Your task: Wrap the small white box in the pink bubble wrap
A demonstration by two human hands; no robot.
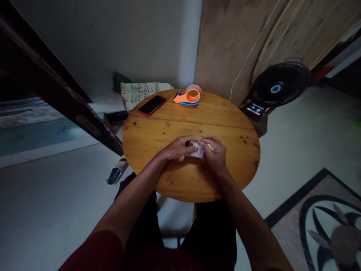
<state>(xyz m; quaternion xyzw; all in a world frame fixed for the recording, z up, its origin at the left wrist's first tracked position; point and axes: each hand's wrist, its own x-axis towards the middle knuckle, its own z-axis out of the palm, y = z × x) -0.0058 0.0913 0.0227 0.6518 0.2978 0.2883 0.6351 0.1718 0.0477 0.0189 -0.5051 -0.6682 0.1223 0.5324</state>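
Observation:
A small whitish box-like packet with pink print is held low over the round wooden table, near its middle. My left hand grips it from the left, the thumb lying across its top. From the right, my right hand pinches the packet's corner between thumb and bent fingers. A pale yellowish patch shows beside the right fingers; I cannot tell what it is. My fingers cover much of the packet, so its exact kind is unclear.
Toward the table's far edge lie a phone with a red edge and an orange tape dispenser. A printed sack is behind the table. To the right stands a black fan; a dark wooden post slants on the left.

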